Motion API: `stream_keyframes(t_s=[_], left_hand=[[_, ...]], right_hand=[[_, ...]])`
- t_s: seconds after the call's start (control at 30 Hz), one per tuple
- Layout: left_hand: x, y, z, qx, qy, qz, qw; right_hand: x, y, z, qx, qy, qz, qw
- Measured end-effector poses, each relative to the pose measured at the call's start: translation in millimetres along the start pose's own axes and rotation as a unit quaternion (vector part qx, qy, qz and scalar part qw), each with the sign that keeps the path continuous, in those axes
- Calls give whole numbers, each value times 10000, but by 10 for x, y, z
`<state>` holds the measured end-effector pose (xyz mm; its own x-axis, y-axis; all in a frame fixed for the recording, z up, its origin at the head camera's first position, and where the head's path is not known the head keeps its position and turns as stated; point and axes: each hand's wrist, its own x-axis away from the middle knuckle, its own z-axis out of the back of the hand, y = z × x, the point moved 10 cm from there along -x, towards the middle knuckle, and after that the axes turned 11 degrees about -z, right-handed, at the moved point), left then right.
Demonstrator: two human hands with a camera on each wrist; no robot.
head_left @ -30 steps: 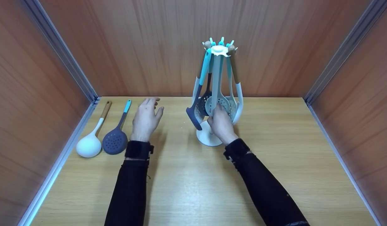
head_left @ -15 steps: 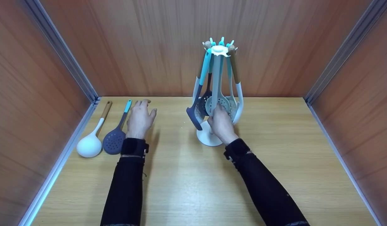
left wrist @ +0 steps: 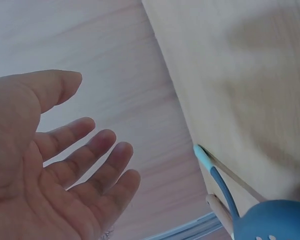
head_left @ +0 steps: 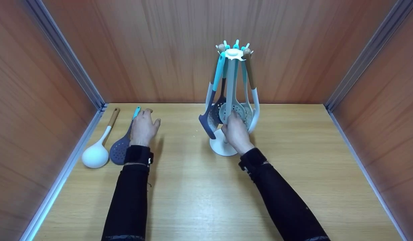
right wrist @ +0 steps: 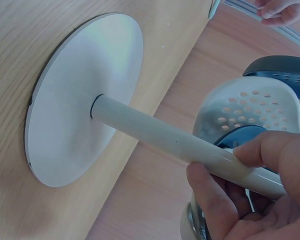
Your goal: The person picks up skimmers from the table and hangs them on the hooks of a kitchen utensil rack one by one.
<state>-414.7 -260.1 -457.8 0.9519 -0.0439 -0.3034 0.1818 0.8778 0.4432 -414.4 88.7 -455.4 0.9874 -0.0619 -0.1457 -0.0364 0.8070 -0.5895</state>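
Note:
My right hand (head_left: pixel 237 133) grips the white pole (right wrist: pixel 155 132) of an upright utensil stand, between thumb and curled fingers low on the shaft. The stand's round base (right wrist: pixel 85 95) sits flat on the table. Several utensils hang from its crown (head_left: pixel 233 53), among them a light slotted one (right wrist: pixel 250 107) close to my fingers. At the left, my left hand (head_left: pixel 143 129) hovers with relaxed fingers, holding nothing. Beneath and beside it lies a dark blue skimmer (head_left: pixel 119 152) with a turquoise handle, partly covered by that hand in the head view.
A white ladle (head_left: pixel 95 155) with a brown handle lies left of the skimmer. Wood-grain panels (head_left: pixel 159 50) enclose the back and both sides, with metal strips (head_left: pixel 69 57) along the corners. The light wooden table (head_left: pixel 199 194) stretches in front of the stand.
My left hand has drifted left, from right of the skimmer to partly over it. The right hand keeps its hold on the pole, and the stand has stayed put.

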Motion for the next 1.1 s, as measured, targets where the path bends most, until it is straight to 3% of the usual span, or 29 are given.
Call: stream_keyframes(t_s=[0.17,0.43,0.87,1.1], left_hand=[[13,-116,-8,-162,-76,224,9996],[17,-340,-49,-367,-463,702,9958],[-13,-497,-95,-771,-964,820,9890],[-11,-582,-105,-968,-1300,976,9819]], right_hand=[[8,-2,7,-22,7,35,10000],[11,3,8,-100,57,131,9998],[9,5,9,-14,140,164,9998],[-10,25,-14,-44,-91,-37,9999]])
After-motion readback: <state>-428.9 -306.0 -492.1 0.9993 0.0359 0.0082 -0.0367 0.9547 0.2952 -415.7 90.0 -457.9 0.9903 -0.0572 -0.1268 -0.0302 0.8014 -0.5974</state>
